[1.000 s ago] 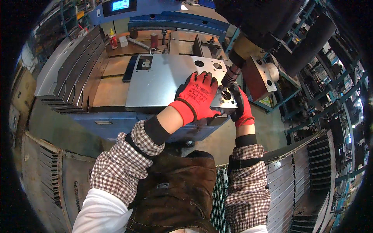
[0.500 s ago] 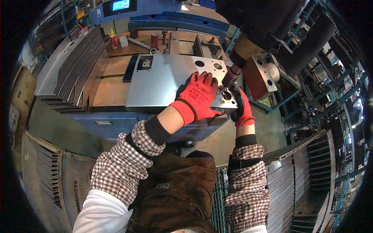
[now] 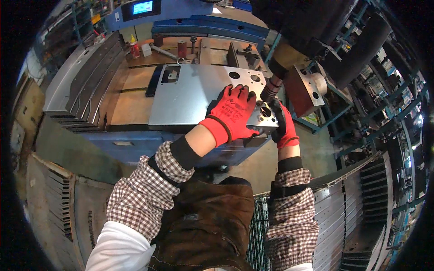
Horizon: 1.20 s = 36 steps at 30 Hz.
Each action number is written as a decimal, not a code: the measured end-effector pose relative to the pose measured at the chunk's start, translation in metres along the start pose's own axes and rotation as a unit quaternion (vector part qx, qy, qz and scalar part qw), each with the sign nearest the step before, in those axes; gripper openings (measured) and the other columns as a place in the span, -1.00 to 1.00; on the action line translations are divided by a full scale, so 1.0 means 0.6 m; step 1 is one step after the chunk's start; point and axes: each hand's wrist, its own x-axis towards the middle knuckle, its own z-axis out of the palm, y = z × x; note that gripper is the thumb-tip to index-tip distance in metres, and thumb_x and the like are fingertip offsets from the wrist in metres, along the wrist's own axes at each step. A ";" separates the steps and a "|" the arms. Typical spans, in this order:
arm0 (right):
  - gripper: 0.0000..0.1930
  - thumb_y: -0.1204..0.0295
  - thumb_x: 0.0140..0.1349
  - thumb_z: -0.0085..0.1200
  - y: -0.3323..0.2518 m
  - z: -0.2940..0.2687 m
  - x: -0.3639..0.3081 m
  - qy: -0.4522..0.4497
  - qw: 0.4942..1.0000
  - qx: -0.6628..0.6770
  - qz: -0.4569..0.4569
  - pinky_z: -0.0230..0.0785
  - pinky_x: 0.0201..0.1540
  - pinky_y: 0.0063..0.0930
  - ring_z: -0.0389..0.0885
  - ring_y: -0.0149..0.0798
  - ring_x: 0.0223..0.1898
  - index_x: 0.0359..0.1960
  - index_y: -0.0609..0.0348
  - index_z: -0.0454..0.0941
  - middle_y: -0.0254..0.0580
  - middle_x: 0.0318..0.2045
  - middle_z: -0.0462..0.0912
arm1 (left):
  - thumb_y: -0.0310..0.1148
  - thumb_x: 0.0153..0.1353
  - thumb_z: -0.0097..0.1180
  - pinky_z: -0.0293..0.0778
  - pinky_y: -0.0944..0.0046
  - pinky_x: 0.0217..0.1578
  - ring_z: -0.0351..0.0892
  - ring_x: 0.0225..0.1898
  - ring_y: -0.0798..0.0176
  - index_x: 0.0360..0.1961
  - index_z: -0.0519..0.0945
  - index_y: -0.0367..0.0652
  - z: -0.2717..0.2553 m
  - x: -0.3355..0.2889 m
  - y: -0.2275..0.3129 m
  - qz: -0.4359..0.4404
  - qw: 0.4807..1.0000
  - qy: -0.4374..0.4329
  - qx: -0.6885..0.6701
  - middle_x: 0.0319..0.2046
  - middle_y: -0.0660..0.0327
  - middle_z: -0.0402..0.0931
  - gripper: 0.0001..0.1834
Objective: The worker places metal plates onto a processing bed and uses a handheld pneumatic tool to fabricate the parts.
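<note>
A flat silver sheet-metal panel (image 3: 190, 97) with round holes and a square cutout lies on the machine's worktable. My left hand (image 3: 231, 110), in a red glove with black fingertips, presses down on its right part, fingers bent over the top face and thumb at the near edge. Gloved the same way, my right hand (image 3: 284, 122) grips the panel's right edge beside a large hole; some of its fingers are hidden. Just above that corner, the dark tool head (image 3: 271, 88) of the machine slants down close to my right fingers. I cannot tell whether its tip touches the panel.
Bent metal panels (image 3: 86, 86) stand in a row on the table's left. Behind the panel are a red bottle (image 3: 134, 48), a wrench (image 3: 163, 53) and a red-brown cylinder (image 3: 181, 47). A red-sided block (image 3: 302, 92) hangs right of the tool. Stacked metal parts (image 3: 332, 217) sit at lower right.
The whole view has shifted very slightly. Both hands keep their places on the panel, and the panel stays under the tool head.
</note>
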 end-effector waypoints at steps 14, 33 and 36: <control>-0.58 0.20 0.54 -0.11 -0.215 -0.129 0.086 0.210 0.975 0.042 -0.059 0.40 0.10 -0.40 0.56 -0.34 0.02 0.25 0.20 0.45 -0.24 0.05 0.58 | 0.31 -0.05 0.31 0.05 -0.20 0.41 0.21 0.39 -0.16 0.34 0.34 -0.26 -0.011 0.000 0.002 -0.017 0.999 -0.034 -0.001 0.30 -0.13 0.29 0.08; -0.59 0.40 0.46 -0.04 -0.404 -0.107 0.193 0.111 0.954 -0.149 -0.238 0.47 0.17 -0.37 0.62 -0.18 0.10 0.29 0.19 0.52 -0.04 0.12 0.59 | 0.32 -0.04 0.29 0.03 -0.21 0.41 0.20 0.39 -0.16 0.34 0.34 -0.24 -0.008 0.000 0.004 -0.008 1.000 -0.019 0.001 0.29 -0.13 0.29 0.07; -0.57 0.41 0.45 -0.05 -0.403 -0.110 0.202 0.138 0.925 -0.240 -0.259 0.49 0.16 -0.35 0.63 -0.14 0.11 0.31 0.16 0.50 0.01 0.13 0.58 | 0.31 -0.04 0.30 0.03 -0.21 0.41 0.20 0.39 -0.16 0.34 0.34 -0.25 -0.016 0.002 0.006 -0.008 0.999 -0.034 0.003 0.29 -0.13 0.29 0.07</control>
